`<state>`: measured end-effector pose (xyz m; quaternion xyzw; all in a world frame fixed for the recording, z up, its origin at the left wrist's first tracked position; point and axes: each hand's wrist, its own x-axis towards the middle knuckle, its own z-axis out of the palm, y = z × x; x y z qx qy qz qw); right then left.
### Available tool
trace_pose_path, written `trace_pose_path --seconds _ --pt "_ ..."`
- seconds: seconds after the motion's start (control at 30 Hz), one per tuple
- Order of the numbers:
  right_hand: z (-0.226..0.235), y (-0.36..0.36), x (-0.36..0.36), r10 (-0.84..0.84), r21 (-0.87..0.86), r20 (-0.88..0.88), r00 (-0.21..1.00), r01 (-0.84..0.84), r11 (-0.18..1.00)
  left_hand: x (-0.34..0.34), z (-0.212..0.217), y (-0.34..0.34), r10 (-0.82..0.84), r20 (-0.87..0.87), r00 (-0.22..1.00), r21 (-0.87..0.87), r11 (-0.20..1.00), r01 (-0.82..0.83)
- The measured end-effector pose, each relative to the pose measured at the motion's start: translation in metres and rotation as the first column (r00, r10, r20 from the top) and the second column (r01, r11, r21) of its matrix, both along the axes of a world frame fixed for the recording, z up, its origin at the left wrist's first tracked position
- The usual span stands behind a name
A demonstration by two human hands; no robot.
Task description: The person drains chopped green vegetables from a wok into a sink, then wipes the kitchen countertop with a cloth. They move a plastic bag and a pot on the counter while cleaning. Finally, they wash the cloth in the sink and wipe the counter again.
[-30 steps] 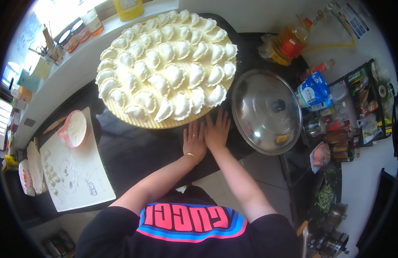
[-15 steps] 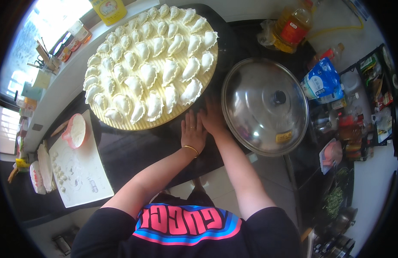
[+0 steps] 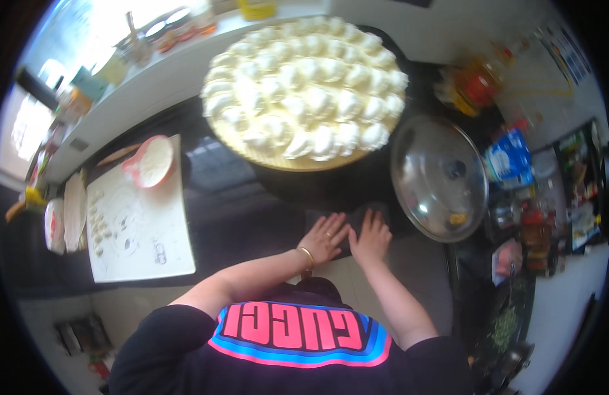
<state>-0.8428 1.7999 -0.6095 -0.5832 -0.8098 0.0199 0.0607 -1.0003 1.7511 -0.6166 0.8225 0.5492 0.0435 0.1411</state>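
Note:
My left hand [image 3: 325,238], with a ring and a gold bangle, is at the front edge of the dark countertop [image 3: 232,217], fingers stretched out and holding nothing. Close beside it, my right hand [image 3: 371,239] has its fingers extended too, thumb toward the left hand; nothing shows in it. Beyond both hands sits a round tray of stalks or slats [image 3: 278,158], covered with several rows of folded white dumplings [image 3: 323,138]. To the right of my right hand lies a large steel-rimmed glass lid [image 3: 436,191] with a black knob.
At left, a white board [image 3: 173,243] carries small dough pieces [image 3: 99,227] and a pink bowl of flour [image 3: 154,161], with a rolling pin [image 3: 117,155] behind. Right of the lid stand an oil bottle [image 3: 479,85], a blue packet [image 3: 508,158] and chopped greens [image 3: 502,328].
Both hands have drawn back from beside the tray to the counter's front edge, and their fingers are spread wider. The view has shifted, so the tray appears farther right.

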Motion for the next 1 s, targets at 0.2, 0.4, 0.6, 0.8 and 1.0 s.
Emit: trace_pose_path --seconds 0.2,0.4,0.6,0.8,1.0 --pt "-0.004 -0.038 -0.049 0.471 -0.023 0.036 0.881 -0.470 0.882 -0.087 0.015 -0.070 -0.004 0.053 0.999 0.004 1.000 0.004" --pt "-0.001 -0.038 -0.229 0.706 0.062 -0.126 0.697 -0.705 0.707 -0.197 0.013 -0.132 0.516 -0.067 0.854 -0.002 0.856 -0.518" --pt "-0.011 0.004 -0.355 0.835 0.157 -0.085 0.544 -0.820 0.550 -0.253 0.003 -0.106 0.816 -0.019 0.578 0.015 0.579 -0.815" --pt "-0.003 0.009 -0.419 0.876 -0.042 -0.048 0.479 -0.878 0.478 -0.257 -0.008 -0.099 0.912 0.089 0.400 -0.003 0.402 -0.916" --pt "-0.003 -0.044 -0.414 0.911 -0.069 -0.077 0.405 -0.914 0.400 -0.235 0.000 -0.148 0.943 0.116 0.311 -0.111 0.323 -0.940"
